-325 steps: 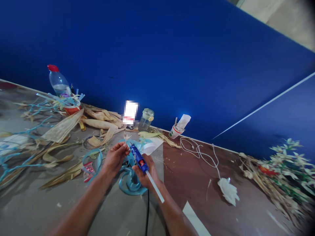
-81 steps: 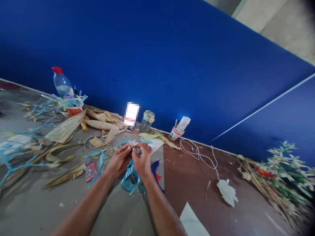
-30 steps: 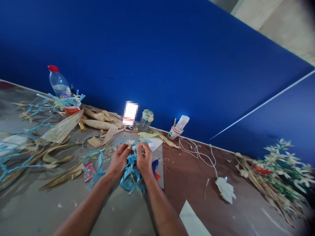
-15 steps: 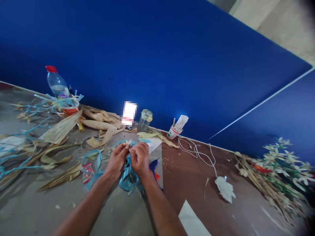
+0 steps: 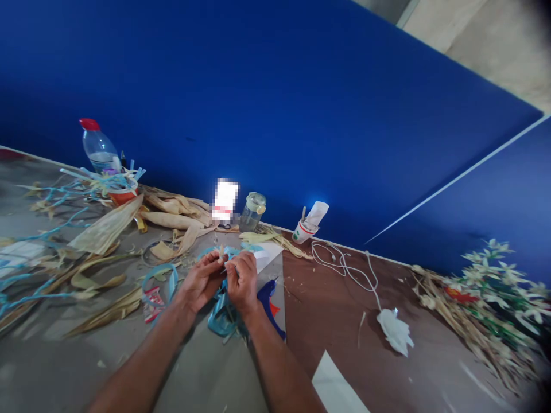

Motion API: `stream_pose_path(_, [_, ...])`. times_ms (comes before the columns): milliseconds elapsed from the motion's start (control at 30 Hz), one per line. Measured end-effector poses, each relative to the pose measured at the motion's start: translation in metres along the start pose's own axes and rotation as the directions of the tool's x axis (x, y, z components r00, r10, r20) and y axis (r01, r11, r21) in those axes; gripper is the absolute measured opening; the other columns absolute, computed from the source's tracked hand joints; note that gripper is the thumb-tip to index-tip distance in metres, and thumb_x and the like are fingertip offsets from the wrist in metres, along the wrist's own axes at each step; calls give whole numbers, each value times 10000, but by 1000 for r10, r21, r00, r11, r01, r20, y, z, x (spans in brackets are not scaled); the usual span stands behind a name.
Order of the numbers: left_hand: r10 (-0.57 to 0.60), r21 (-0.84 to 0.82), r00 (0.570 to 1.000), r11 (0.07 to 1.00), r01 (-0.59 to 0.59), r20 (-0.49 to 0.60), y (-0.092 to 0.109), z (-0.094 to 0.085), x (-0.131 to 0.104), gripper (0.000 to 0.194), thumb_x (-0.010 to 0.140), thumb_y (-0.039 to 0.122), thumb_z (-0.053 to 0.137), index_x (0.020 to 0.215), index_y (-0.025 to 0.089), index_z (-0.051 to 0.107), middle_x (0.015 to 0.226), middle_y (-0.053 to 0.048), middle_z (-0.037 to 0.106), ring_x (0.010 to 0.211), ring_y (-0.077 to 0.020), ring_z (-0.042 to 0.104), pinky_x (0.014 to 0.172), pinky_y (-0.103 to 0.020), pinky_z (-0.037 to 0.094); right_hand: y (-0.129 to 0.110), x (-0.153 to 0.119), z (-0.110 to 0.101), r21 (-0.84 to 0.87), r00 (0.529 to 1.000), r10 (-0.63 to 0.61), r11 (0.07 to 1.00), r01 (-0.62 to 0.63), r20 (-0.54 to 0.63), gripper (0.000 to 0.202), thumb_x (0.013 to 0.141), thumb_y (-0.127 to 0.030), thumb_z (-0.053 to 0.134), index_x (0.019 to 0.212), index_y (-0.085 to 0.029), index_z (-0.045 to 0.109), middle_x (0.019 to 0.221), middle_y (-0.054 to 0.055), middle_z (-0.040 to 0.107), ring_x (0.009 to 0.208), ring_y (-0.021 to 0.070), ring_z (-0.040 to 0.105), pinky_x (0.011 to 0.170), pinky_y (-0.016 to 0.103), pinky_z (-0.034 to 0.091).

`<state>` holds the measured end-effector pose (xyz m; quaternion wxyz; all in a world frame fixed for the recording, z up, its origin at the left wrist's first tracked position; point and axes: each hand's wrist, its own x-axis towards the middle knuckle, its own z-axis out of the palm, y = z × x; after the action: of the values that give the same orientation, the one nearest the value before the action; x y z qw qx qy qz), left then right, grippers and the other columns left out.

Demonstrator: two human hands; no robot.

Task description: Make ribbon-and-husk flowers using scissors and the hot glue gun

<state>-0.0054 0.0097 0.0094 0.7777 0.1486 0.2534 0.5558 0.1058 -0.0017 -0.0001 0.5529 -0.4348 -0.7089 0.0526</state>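
My left hand (image 5: 202, 282) pinches a small pale flower (image 5: 221, 251), seemingly of dried husk, between thumb and fingers. Close against it, my right hand (image 5: 242, 281) has its fingers closed at the flower's base; the exact contact is hidden by the fingertips. Below the hands lies a tangle of shiny light-blue ribbon (image 5: 221, 318), and a loop of the same ribbon (image 5: 173, 281) curls by my left wrist. A blue tool with an orange part, like a glue gun (image 5: 267, 301), rests beside my right forearm.
Dried corn husks (image 5: 172, 215) and blue-wrapped stems (image 5: 47, 235) cover the left. Along the blue partition (image 5: 275, 115) stand a bottle (image 5: 100, 146), a lit phone (image 5: 225, 201), a jar (image 5: 253, 211) and a cup (image 5: 305, 230). A white cable (image 5: 344, 267) and a flower bunch (image 5: 495, 287) lie right.
The small flower has turned between my fingers and now shows narrower, pointing up. My left hand has opened its grip slightly outward, and my right hand has shifted a little left.
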Motion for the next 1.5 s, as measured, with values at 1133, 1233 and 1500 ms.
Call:
stream_pose_path(1133, [-176, 32, 983, 984, 175, 49, 4, -20, 10, 131, 626, 11, 720, 701, 103, 665, 661, -68, 672, 623, -160, 656, 644, -260, 555, 2, 4, -1, 169, 981, 184, 967, -193, 67, 261, 875, -240, 461, 629, -205, 539, 653, 22, 576, 731, 180, 528, 737, 324, 420])
stream_pose_path(1233, [-195, 31, 980, 981, 194, 43, 4, -20, 10, 129, 632, 21, 720, 717, 101, 665, 658, -64, 664, 622, -158, 654, 643, -260, 551, 3, 4, -1, 172, 979, 193, 964, -203, 73, 261, 876, -241, 459, 630, -206, 539, 660, 23, 585, 733, 178, 531, 738, 326, 425])
stream_pose_path(1500, [-137, 82, 990, 987, 138, -15, 4, -22, 11, 138, 628, -1, 705, 678, 107, 636, 681, -57, 665, 620, -141, 641, 614, -234, 539, 4, 5, -3, 116, 991, 79, 989, -91, 106, 265, 887, -230, 431, 638, -202, 517, 649, 26, 549, 720, 180, 509, 733, 338, 412])
